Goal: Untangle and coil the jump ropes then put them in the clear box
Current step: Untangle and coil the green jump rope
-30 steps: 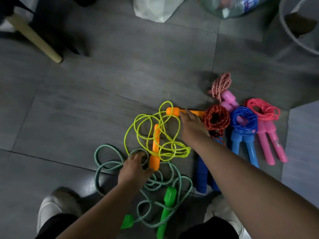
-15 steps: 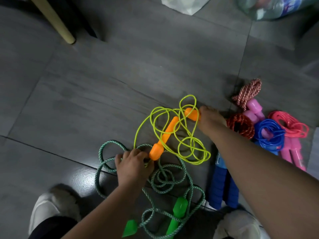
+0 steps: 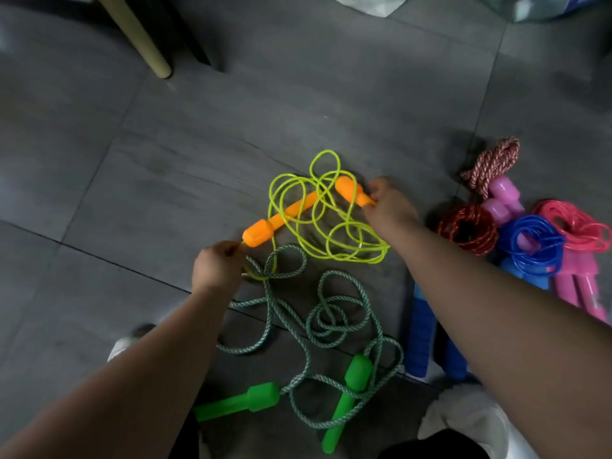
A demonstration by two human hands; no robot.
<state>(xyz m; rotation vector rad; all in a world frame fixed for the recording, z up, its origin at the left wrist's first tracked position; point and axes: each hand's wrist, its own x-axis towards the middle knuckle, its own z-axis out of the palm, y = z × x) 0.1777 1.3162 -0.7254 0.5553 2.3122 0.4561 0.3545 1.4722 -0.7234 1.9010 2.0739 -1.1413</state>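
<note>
A tangled yellow jump rope [image 3: 331, 226] with orange handles lies on the grey tile floor. My right hand [image 3: 389, 207] grips the end of one orange handle [image 3: 349, 190]. My left hand [image 3: 218, 266] pinches the yellow cord just below the other orange handle [image 3: 275, 223]. A loose green-grey braided rope [image 3: 331, 319] with two green handles [image 3: 351, 389] sprawls below, between my arms. At the right lie coiled ropes: red [image 3: 467, 228], blue [image 3: 530, 246], pink [image 3: 576, 226] and a pink-white braided one [image 3: 493, 164].
Blue handles [image 3: 420, 332] lie partly under my right forearm. A pale wooden furniture leg [image 3: 139, 34] stands at the upper left. Plastic bags [image 3: 364, 3] sit along the top edge. My white slippers [image 3: 463, 415] show at the bottom. No clear box is in view.
My left hand has lifted off the green rope and taken the yellow cord by the orange handle. The yellow rope has been pulled up and away from the green one.
</note>
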